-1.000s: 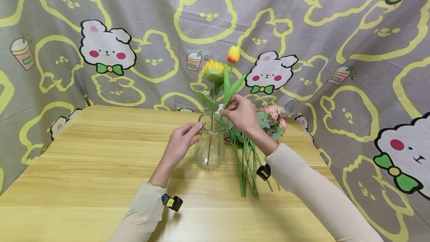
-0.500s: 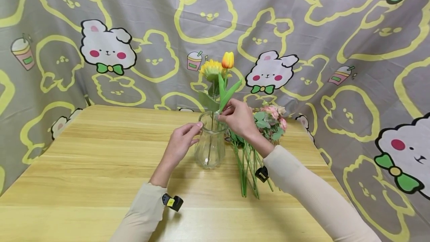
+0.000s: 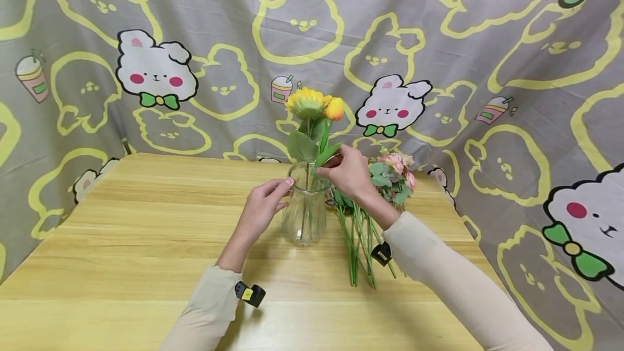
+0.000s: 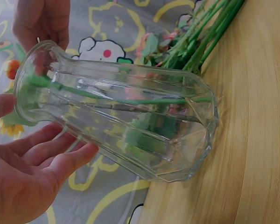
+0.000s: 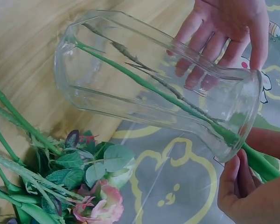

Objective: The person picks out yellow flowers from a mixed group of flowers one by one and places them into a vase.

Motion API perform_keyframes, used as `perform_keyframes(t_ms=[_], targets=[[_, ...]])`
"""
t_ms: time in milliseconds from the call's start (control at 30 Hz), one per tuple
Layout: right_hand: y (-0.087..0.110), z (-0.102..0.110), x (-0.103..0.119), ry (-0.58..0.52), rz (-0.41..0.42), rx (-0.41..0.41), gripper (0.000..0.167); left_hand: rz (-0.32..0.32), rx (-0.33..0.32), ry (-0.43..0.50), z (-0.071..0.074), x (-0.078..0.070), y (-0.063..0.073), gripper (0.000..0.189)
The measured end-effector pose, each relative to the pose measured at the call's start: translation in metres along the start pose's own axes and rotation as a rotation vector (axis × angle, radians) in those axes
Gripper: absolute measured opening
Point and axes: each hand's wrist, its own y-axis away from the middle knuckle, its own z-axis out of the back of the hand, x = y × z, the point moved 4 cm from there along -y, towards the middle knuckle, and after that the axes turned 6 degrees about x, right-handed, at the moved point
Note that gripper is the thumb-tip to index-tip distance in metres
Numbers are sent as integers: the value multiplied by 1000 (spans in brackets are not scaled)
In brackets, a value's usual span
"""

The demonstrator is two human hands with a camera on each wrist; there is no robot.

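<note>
Your right hand [image 3: 348,175] pinches the tulip [image 3: 334,108] in the vase [image 3: 291,223], while your left hand [image 3: 260,203], fingers relaxed, seems to touch its rim [image 3: 306,192].

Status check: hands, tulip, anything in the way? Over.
Left hand touching vase near the top. Right hand pinching tulip, stem inside. Sunflower shares the opening; loose flowers lie beside, outside.

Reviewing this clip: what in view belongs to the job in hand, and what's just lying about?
In the job:
glass vase, left hand at its rim
tulip, held by the right hand
yellow flower, standing in the vase

Lying about:
loose flowers on the table, untouched, perhaps meant for the vase
</note>
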Motion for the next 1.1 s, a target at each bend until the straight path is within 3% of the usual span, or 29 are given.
perform_keyframes(t_ms=[533,733,900,1100], targets=[[1,12,-7,54,-47,6,26,-3,-6,0,-1,0,1,54],[1,24,-12,62,-71,31,40,-2,-1,-2,-1,1,0,55],[0,37,-24,62,-113,0,44,-5,0,-3,-1,1,0,55],[0,46,-51,170,-150,-49,35,-7,-3,-6,-1,1,0,56]])
